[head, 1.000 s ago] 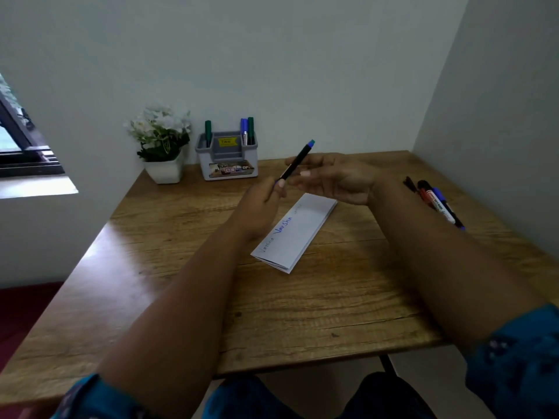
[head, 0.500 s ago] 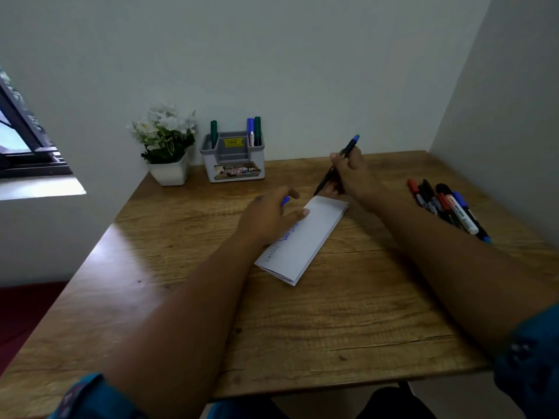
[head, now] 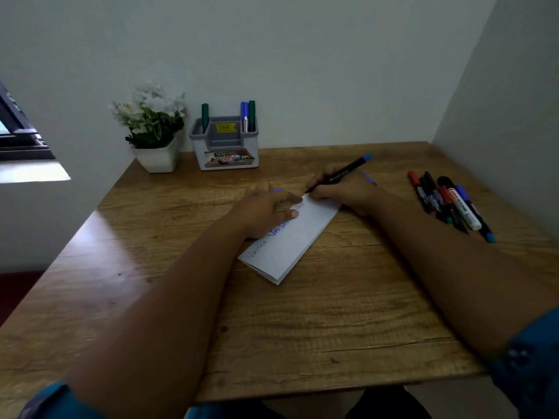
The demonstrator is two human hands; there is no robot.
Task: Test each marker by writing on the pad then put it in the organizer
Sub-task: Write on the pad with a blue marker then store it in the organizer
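Note:
A white folded pad [head: 299, 240] lies slanted at the middle of the wooden desk [head: 302, 328], with blue and grey writing along its left edge. My right hand [head: 348, 193] grips a black marker with a blue end [head: 344, 170], its tip down at the pad's far corner. My left hand [head: 263, 210] rests on the pad's left side, and a small blue cap [head: 276, 191] sticks out between its fingers. The grey organizer [head: 225, 152] stands at the back against the wall. It holds one green marker [head: 205, 116] on the left, and a blue and a green one [head: 248, 114] on the right.
Several loose markers [head: 447, 201], red, black and blue, lie in a bunch on the desk's right side near the side wall. A white pot of flowers [head: 157, 158] stands left of the organizer. A short blue streak [head: 369, 178] shows behind my right hand.
The marker passed from my left hand to my right, uncapped. My right hand brought its tip down onto the pad's far corner. My left hand settled on the pad with the cap.

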